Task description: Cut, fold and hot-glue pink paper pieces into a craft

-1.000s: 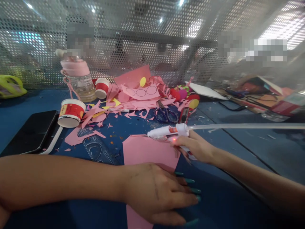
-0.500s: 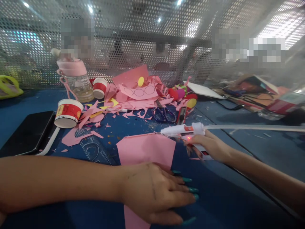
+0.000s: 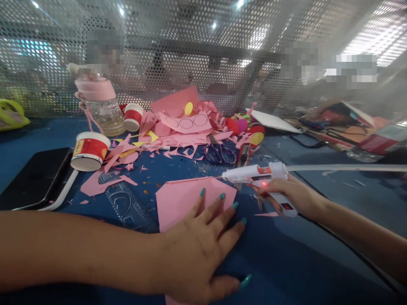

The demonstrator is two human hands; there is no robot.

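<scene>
Your right hand [image 3: 291, 195] grips gun [image 3: 256, 173] | nozzle [image 3: 224, 176] points left at far edge of sheet [image 3: 174, 203] | left hand [image 3: 197, 250] splayed, grasping nothing

I'd call this a craft workspace, somewhere people make things by hand. The blue table [image 3: 280, 267] is strewn with pink paper scraps [image 3: 181, 135], and among the clutter I see scissors [image 3: 213, 140], a box cutter [image 3: 244, 153], a stencil ruler [image 3: 125, 201] and a glue gun [image 3: 243, 173] in use. Behind it stands a perforated screen [image 3: 193, 29], with lights shining through and blurred figures beyond. The 2 paper cups [image 3: 90, 151], drink bottle [image 3: 106, 116] and phone [image 3: 36, 176] give it a casual, shared feel, more makeshift than a proper workshop.
</scene>
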